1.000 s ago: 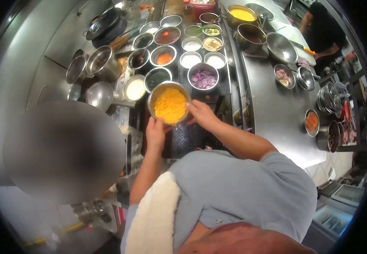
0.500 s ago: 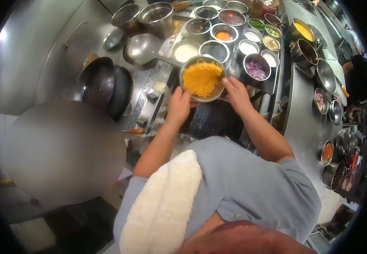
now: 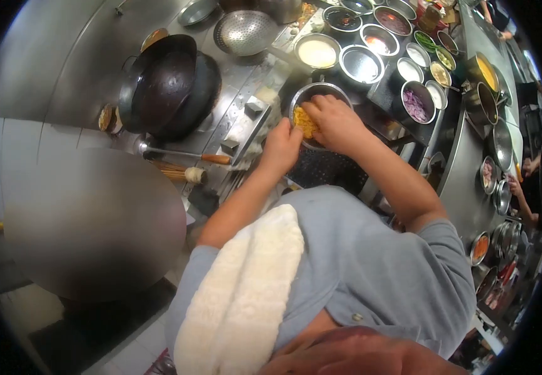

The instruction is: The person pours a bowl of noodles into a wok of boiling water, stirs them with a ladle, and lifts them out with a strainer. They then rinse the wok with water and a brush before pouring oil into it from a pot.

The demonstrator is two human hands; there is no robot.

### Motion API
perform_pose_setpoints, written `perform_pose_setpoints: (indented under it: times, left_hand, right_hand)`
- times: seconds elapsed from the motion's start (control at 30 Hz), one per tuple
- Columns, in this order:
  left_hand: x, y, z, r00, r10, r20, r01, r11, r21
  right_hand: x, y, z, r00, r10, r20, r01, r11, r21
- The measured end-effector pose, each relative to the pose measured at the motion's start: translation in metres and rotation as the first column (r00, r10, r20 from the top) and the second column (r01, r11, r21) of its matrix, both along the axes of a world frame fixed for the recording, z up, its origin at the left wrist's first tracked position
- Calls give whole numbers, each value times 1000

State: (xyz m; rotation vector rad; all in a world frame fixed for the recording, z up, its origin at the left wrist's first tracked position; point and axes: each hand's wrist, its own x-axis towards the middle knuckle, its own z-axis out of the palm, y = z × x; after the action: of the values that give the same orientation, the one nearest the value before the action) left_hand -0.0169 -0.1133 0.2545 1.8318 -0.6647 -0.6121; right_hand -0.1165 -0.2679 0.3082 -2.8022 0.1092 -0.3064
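Observation:
A metal bowl (image 3: 321, 91) with fine yellow shreds (image 3: 304, 123) in it is in front of my chest, above a dark perforated surface. My left hand (image 3: 281, 147) grips the bowl's near left rim, thumb on top. Inside the bowl, my right hand (image 3: 338, 127) has its fingers bent down around the shreds, its fingertips partly hidden. Just right of the bowl stands a container of chopped purple onion (image 3: 416, 105).
Several metal containers of sauces and white powders, one a pale liquid (image 3: 317, 51), stand beyond the bowl. To the left are dark woks (image 3: 166, 87), a perforated strainer (image 3: 244, 32) and a wooden-handled tool (image 3: 214, 159). A co-worker's hand (image 3: 516, 186) shows at far right.
My right hand has left the bowl's right rim and gone into the shreds. The shreds now show as a smaller patch at the left of the bowl. The view has shifted.

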Motion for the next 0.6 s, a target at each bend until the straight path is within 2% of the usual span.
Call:
perform_pose_setpoints:
  times: [0.03,0.07,0.13,0.17,0.23,0.27,0.3,0.33,0.4,0.43,0.47,0.5,0.53,0.57,0.6]
  left_hand:
    - [-1,4,10,998,4,70,-6,1000,29]
    - [-1,9,14,990,7,140,-15,998,58]
    - [7,15,2,986,44,162,-57,995,82]
    - [11,17,-2,989,52,137,-67,992,107]
    - [20,20,-31,992,71,100,-83,988,130]
    - [28,20,-62,997,68,-39,-65,995,70]
    - [32,21,-80,983,51,-175,-51,999,7]
    - [35,22,-80,983,53,-178,-53,999,5]
    - [41,26,-77,980,27,-195,-12,997,79]
    - [42,28,-72,980,31,-198,-16,997,77]
    - [41,30,-65,958,33,-284,-37,999,-8]
    - [39,32,-61,930,30,-367,-68,993,-93]
    - [37,34,-61,929,31,-368,-70,993,-93]
    - [34,35,-61,917,-4,-398,-55,989,-136]
    - [32,39,-60,906,-33,-422,-48,983,-180]
  right_hand:
    - [11,4,-8,997,18,-77,-17,1000,7]
    - [21,6,-21,996,31,-81,-31,1000,5]
    - [43,8,-37,957,-90,-274,89,996,-18]
    - [49,6,-38,957,-81,-277,78,997,-22]
    - [52,0,-36,979,-201,-23,202,964,172]
    - [53,1,-29,981,-194,-29,196,966,168]
    - [52,0,-18,969,-248,-5,241,935,262]
    - [52,0,-6,952,-305,15,280,892,354]
    - [47,6,17,956,-293,-5,272,880,389]
    - [44,6,20,967,-233,-100,253,849,463]
    - [42,6,21,968,-164,-190,242,809,535]
    - [43,8,19,968,-159,-193,239,813,531]
    - [43,9,13,984,-36,-177,87,953,291]
    - [43,11,5,977,90,-192,-86,996,29]
    - [46,14,-7,977,100,-188,-96,995,30]
